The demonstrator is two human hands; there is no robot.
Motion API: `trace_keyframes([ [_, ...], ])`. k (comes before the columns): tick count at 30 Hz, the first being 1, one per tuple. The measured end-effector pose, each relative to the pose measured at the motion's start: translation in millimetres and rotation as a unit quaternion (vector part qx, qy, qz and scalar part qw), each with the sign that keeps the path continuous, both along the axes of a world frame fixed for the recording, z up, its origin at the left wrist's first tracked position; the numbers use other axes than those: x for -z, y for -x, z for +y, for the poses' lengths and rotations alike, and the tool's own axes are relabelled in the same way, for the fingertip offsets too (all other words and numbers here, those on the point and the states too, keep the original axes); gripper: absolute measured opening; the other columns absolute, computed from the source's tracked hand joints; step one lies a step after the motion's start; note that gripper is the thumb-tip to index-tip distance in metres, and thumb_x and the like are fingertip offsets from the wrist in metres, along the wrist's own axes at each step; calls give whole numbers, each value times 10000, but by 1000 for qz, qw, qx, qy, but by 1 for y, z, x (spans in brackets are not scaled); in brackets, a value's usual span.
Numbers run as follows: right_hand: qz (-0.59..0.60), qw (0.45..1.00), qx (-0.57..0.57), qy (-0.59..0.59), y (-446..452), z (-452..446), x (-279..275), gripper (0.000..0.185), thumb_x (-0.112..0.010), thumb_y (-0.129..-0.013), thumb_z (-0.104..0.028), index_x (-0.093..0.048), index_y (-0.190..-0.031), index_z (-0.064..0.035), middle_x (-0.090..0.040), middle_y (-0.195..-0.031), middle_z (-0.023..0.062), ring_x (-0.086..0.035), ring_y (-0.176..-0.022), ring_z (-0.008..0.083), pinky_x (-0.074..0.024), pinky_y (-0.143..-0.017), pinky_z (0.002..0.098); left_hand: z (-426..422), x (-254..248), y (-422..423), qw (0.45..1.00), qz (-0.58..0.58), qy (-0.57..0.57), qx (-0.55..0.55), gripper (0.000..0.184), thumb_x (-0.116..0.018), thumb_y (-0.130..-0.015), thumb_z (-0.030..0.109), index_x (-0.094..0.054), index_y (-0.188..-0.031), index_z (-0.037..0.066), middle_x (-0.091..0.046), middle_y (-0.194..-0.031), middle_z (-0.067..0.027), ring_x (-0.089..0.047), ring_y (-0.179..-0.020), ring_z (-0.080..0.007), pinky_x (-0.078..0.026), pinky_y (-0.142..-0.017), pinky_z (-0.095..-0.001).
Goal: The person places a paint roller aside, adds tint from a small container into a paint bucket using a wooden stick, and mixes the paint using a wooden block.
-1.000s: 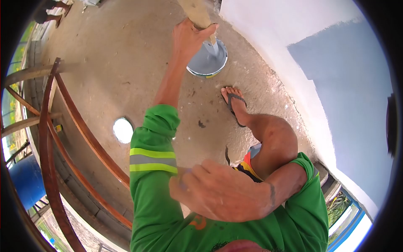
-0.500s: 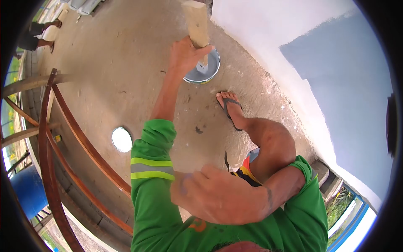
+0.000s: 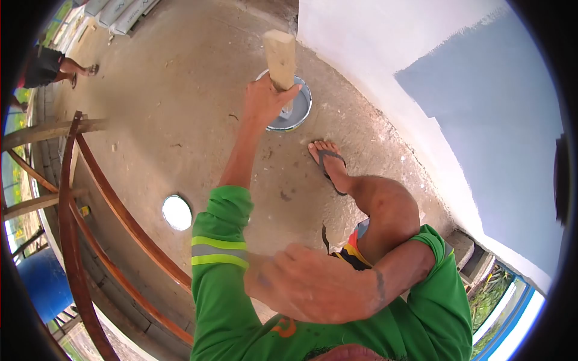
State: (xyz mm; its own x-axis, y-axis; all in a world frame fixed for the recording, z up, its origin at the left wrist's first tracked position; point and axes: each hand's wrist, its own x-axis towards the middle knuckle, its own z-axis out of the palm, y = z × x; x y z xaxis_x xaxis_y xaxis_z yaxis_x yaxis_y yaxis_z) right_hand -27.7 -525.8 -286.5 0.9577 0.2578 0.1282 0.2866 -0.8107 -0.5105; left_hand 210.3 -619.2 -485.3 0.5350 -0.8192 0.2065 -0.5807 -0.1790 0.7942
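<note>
My left hand point(image 3: 262, 102) is closed around a pale wooden stick point(image 3: 280, 59). The stick's lower end dips into a bucket of grey paint point(image 3: 306, 105) on the floor. Bent across my chest, my right hand point(image 3: 313, 284) is blurred and close to the camera, beside my left elbow. Its fingers look curled in, and what they hold, if anything, is hidden.
A partly painted blue-grey wall point(image 3: 487, 120) runs along the right. My sandaled foot point(image 3: 328, 159) is near the bucket. A round white disc point(image 3: 177, 212) lies on the concrete. Brown curved bars point(image 3: 120, 210) and a blue drum point(image 3: 45, 283) are at left; a person point(image 3: 51, 67) stands beyond.
The view has shifted slightly, so the bucket and floor items appear lower. My left hand still grips the stick, which looks lower in the bucket. The distant person has changed leg position.
</note>
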Motion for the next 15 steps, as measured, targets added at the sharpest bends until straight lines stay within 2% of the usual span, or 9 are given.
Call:
trace_keyframes([
  [3, 7, 1000, -4, 27, -3, 4, -3, 368, -563, -882, -267, -560, -1069, 50, -588, -754, 65, -543, -648, 168, -356, -574, 332, -17, 0, -12, 985, 161, 59, -27, 368, -859, -745, 252, -700, -895, -44, -720, -719, -158, -715, -630, -290, -543, -587, -360],
  [6, 7, 999, 0, 45, -2, 5, -5, 343, -549, -867, -234, -563, -1067, 44, -583, -741, 58, -542, -654, 166, -349, -573, 332, -14, -27, -13, 978, 145, 143, -46, 281, -824, -815, 240, -753, -916, -13, -752, -807, -95, -692, -700, -133, -515, -639, -285],
  [9, 11, 999, 1, 53, -2, 6, -4, 349, -547, -868, -240, -564, -1071, 44, -578, -735, 52, -540, -654, 166, -344, -572, 332, -7, -11, -23, 995, -25, 67, -70, 324, -840, -777, 224, -698, -896, -42, -740, -735, -103, -710, -649, -168, -520, -578, -318],
  [12, -1, 999, 4, 46, -1, 6, -3, 349, -548, -866, -241, -564, -1064, 47, -577, -730, 51, -539, -651, 161, -344, -569, 330, -1, 7, -4, 997, 66, 18, -40, 300, -834, -784, 215, -687, -875, -30, -718, -729, -55, -662, -663, -128, -498, -599, -287],
  [15, 7, 999, 7, 35, -2, 5, -6, 347, -551, -867, -247, -562, -1054, 46, -579, -732, 48, -541, -651, 155, -349, -568, 326, -18, 12, 18, 966, 235, 105, -39, 254, -818, -798, 188, -658, -825, -7, -653, -697, -9, -587, -648, -95, -467, -601, -272],
])
